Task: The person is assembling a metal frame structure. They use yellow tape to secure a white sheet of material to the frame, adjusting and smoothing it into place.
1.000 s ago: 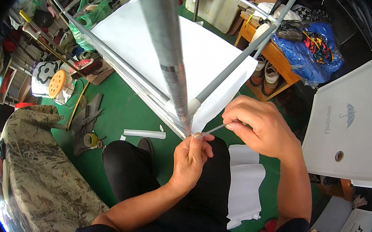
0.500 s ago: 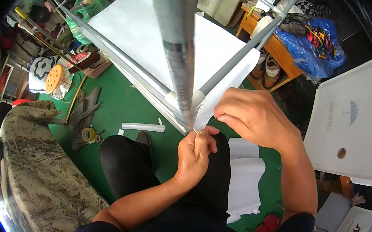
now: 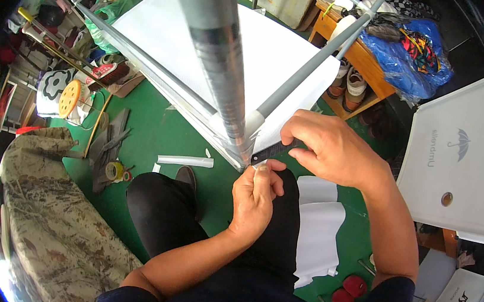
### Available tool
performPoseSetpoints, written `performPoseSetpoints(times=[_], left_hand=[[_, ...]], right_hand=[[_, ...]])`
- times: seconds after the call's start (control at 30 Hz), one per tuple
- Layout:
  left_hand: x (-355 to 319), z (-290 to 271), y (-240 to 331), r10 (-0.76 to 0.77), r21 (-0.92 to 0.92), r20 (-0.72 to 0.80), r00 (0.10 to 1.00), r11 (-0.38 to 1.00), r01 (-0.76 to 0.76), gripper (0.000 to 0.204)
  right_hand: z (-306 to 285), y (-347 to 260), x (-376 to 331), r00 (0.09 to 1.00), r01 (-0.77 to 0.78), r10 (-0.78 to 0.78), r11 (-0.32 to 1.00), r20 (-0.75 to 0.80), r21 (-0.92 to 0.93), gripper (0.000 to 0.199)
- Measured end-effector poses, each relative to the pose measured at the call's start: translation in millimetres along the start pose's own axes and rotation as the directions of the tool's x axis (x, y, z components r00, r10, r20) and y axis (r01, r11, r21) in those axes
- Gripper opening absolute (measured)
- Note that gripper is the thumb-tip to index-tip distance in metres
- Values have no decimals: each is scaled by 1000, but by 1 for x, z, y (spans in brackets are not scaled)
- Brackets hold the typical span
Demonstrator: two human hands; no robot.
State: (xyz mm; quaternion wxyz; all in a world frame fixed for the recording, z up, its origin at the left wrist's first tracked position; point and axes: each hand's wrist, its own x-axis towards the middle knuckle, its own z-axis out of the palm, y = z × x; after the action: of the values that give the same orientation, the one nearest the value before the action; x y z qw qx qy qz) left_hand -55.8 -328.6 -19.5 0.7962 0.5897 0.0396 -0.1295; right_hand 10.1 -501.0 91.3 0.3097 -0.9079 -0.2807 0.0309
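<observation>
Green floor (image 3: pixel 155 129) shows beneath one large white sheet (image 3: pixel 271 53), at whose near corner three grey tubes (image 3: pixel 303 83) meet. Past the floor's right side stands one white panel (image 3: pixel 468 183); at its left side hangs one camouflage cloth (image 3: pixel 61 214). Beside the sheet's near corner is one dark strip (image 3: pixel 273 153), its long axis slanting from the left hand (image 3: pixel 254 200) up and rightward to the right hand (image 3: pixel 334 149). The right thumb and forefinger, slightly parted, hold the strip's upper end; the left thumb presses its curled forefinger at a white tip (image 3: pixel 261 163). Two maroon rounds (image 3: pixel 354 285) lie on the floor. One second ago the strip showed as a thin pale line; now its broad dark face shows, and the right hand sits higher.
</observation>
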Motion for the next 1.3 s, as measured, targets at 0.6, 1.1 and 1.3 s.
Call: performPoseSetpoints(times=[0.6,1.1,1.3], left_hand=[[0,-1,0,21,65,7,1000,998,-21,36],[-2,-1,-3,0,8,-1,1000,1000,0,38],[-2,1,2,-36,1,13,999,999,36,38]], right_hand=[[9,5,6,950,240,-251,967,-187,-81,5],[26,4,13,949,259,-282,952,-139,-160,3],[26,9,14,945,271,-295,947,-138,-171,4]])
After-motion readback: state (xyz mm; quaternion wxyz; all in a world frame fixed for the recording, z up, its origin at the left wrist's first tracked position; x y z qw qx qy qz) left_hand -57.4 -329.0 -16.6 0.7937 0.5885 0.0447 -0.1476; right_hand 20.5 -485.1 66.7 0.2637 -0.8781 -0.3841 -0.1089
